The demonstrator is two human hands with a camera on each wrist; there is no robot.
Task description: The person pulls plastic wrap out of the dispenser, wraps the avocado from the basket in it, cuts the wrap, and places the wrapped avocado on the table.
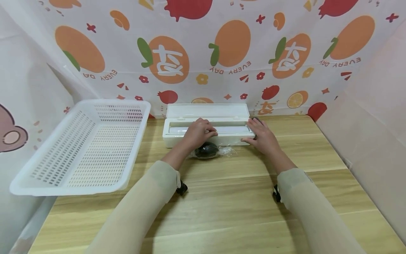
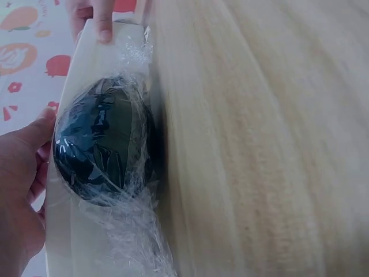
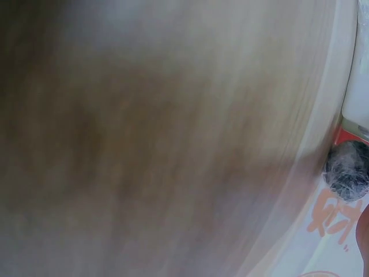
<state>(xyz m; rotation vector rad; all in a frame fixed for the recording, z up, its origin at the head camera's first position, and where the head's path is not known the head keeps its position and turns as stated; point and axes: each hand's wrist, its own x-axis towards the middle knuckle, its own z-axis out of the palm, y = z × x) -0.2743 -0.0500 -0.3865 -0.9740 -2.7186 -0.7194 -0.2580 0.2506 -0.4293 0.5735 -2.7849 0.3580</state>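
Note:
A long white cling film dispenser box (image 1: 177,141) lies on the table with its lid (image 1: 207,110) raised at the back and a pale roll (image 1: 225,129) inside. Over the box's opening is my left hand (image 1: 198,133), fingers bent and thumb tip at the front rim; anything between the fingertips is hidden. The right hand (image 1: 261,135) rests on the box's right end, fingers extended along the top and thumb at the front. Against the front wall sits a dark, rounded thing like an avocado (image 2: 104,138), wrapped in clear film with loose ends. Another dark, film-wrapped round thing (image 3: 349,170) is beyond the right hand.
A white perforated plastic basket (image 1: 98,151) stands at the left of the wooden table (image 1: 222,211), overhanging its left edge. A fruit-printed cloth (image 1: 203,70) hangs close behind the box. Pale cloth (image 1: 377,116) borders the right side.

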